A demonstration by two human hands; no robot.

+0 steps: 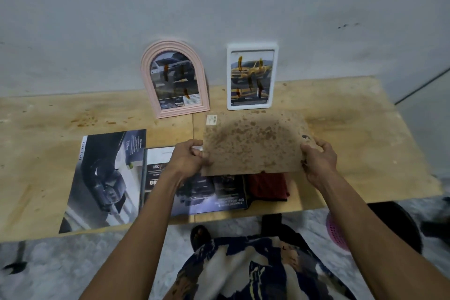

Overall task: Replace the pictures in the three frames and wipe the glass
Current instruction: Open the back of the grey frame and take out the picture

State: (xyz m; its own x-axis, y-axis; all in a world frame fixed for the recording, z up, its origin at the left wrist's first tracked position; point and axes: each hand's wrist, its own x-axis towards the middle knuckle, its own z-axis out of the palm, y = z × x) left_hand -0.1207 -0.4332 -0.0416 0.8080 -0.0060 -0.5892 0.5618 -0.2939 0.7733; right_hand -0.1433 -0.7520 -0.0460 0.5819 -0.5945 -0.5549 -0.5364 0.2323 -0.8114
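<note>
Both hands hold a brown, stained backing board (253, 143) level above the table, its back side up. My left hand (188, 157) grips its left edge and my right hand (319, 158) grips its right edge. A pink arched frame (174, 80) and a white rectangular frame (252, 77) lean against the wall, each with a car picture behind glass smeared with brown streaks. Two loose car pictures lie on the table: one on the left (104, 180), one under my left arm (194, 190). A red cloth (267, 187) lies partly under the board.
The plywood table (353, 143) is stained and runs against a grey wall. A dark chair (399, 226) and a pink perforated object (336, 234) sit on the floor at the right. My patterned clothing fills the bottom centre.
</note>
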